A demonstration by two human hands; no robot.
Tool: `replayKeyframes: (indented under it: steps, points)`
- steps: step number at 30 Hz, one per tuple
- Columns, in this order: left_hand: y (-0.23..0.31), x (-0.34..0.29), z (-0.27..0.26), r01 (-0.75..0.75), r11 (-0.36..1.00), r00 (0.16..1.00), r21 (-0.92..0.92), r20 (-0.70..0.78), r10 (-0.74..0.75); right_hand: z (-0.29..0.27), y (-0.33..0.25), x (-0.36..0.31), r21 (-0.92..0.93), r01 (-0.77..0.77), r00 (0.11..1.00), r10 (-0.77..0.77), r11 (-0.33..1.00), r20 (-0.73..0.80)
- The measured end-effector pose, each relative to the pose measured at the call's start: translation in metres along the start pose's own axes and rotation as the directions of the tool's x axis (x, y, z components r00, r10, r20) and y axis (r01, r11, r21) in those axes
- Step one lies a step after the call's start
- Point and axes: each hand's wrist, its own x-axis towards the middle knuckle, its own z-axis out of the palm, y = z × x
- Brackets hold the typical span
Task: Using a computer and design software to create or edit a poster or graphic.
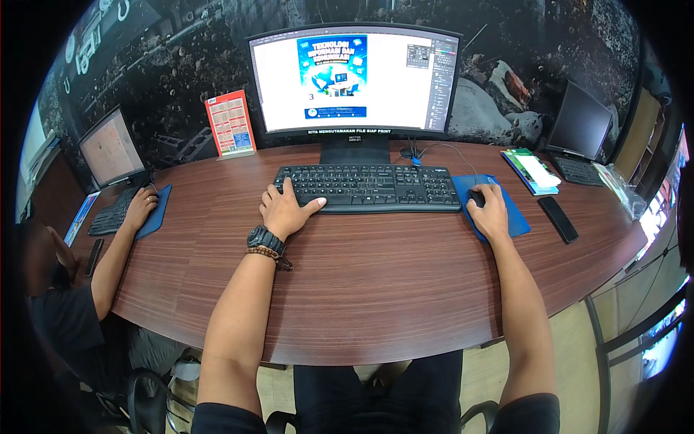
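My left hand [286, 209] rests on the left end of a black keyboard [369, 200], thumb and fingers spread over the keys. A dark watch and a beaded bracelet [263, 252] circle that wrist. My right hand [489, 211] is curled over a black computer mouse [476, 197], partly hidden under the fingers, on a blue mouse pad [512, 215]. Behind the keyboard stands a wide curved monitor [405, 87]. On its screen is a blue poster-like design [332, 76] with white lettering, in a white workspace with tool panels at the right.
A red desk calendar [230, 124] stands left of the monitor. A black phone [558, 220], booklets [531, 172] and a second monitor [580, 121] with its keyboard lie right on the brown desk [376, 289]. A co-worker's hand [142, 208] uses another mouse at left.
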Motion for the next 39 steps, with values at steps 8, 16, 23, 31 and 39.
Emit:
replayKeyframes:
  steps: [8,16,23,31,39]
  points:
    - [-0.0019,0.0008,-0.0010,0.000,1.000,1.000,-0.002,0.008,0.000,-0.0003,-0.0018,-0.0007,0.010,0.007,1.000,-0.007,1.000,-0.003]
    - [0.0028,-0.0021,-0.0015,0.017,1.000,0.999,0.000,-0.035,-0.017,-0.0008,-0.0012,-0.0003,0.001,-0.010,1.000,0.010,1.000,0.012]
    - [0.0002,0.0006,-0.0003,0.002,1.000,0.995,0.013,-0.102,0.000,-0.0001,-0.0007,0.0000,0.006,-0.003,1.000,0.003,1.000,0.005]
    - [-0.0001,0.0013,-0.0004,-0.010,0.999,0.995,0.034,-0.103,0.014,-0.0001,-0.0008,0.0002,0.009,-0.005,1.000,0.005,1.000,0.003]
    - [0.0009,0.0001,-0.0016,-0.021,0.999,0.995,0.038,-0.098,0.025,0.0001,-0.0023,-0.0011,0.029,0.008,1.000,-0.007,1.000,-0.023]
